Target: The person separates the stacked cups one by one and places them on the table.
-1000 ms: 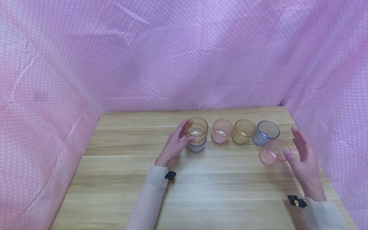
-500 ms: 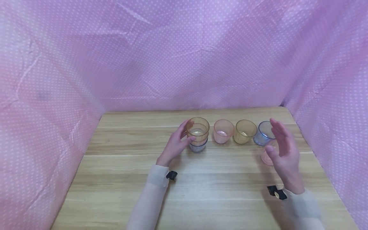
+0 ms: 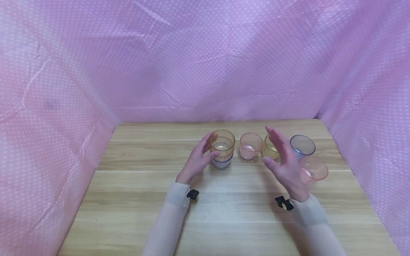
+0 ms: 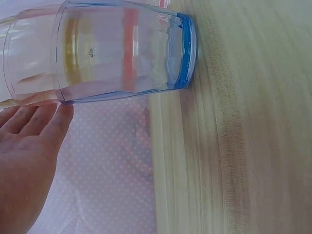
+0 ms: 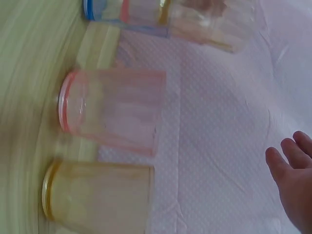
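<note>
My left hand (image 3: 196, 161) holds a stack of clear tinted cups (image 3: 222, 158), thumb on the near side and fingers around the far side. The stack stands upright: a yellow cup on top, a pink one nested below, a blue one at the bottom. In the left wrist view its fingertips touch the side of the stack (image 4: 107, 53). My right hand (image 3: 285, 167) is raised with fingers spread and holds nothing. In the head view it overlaps a yellow cup (image 3: 269, 151). A pink cup (image 3: 251, 149) stands between that cup and the stack.
Right of my right hand stand a blue cup (image 3: 302, 145) and, in front of it, another pink cup (image 3: 315, 169), partly covered by the hand. The wooden table (image 3: 224, 220) is enclosed by pink dotted cloth (image 3: 192, 71) at the back and sides.
My right hand has moved left, from beside the front pink cup, past the blue cup, to the yellow cup. My left hand stays at the stack.
</note>
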The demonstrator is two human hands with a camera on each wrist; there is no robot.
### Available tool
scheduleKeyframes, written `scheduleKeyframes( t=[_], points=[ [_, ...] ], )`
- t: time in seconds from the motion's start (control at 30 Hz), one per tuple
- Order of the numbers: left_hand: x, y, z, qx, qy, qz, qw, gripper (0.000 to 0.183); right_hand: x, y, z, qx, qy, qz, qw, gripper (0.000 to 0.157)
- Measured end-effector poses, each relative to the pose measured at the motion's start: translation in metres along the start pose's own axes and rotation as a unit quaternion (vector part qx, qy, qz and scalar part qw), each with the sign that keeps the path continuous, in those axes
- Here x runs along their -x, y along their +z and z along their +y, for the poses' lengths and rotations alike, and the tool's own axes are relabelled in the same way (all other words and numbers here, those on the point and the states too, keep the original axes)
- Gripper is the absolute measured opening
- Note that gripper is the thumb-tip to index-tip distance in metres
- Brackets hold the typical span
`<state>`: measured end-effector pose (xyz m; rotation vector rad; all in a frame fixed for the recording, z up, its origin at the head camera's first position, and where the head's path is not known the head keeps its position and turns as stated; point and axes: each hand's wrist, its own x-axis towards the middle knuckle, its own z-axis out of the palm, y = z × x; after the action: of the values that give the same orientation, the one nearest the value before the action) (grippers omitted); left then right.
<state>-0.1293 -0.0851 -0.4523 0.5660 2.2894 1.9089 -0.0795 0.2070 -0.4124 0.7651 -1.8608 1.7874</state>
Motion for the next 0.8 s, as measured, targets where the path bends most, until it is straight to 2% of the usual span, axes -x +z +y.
scheduleKeyframes(
  t=[0.17, 0.33, 0.57, 0.8],
  points=[
    [0.0, 0.0, -0.002, -0.001, 0.0, 0.002, 1.0, 0.072, -0.004, 0.013, 0.011, 0.035, 0.01, -0.033, 0.999, 0.077],
    [-0.001, 0.0, -0.002, 0.0, 0.0, 0.0, 1.0, 0.072, -0.009, 0.025, 0.019, 0.063, 0.044, -0.065, 0.995, 0.085],
    [-0.001, 0.0, -0.002, 0.005, -0.001, 0.001, 1.0, 0.073, -0.017, 0.039, 0.028, 0.091, 0.091, -0.105, 0.986, 0.088],
    [-0.001, 0.0, -0.002, 0.004, 0.003, 0.0, 1.0, 0.073, -0.029, 0.047, 0.038, 0.122, 0.107, -0.144, 0.976, 0.091]
  ],
)
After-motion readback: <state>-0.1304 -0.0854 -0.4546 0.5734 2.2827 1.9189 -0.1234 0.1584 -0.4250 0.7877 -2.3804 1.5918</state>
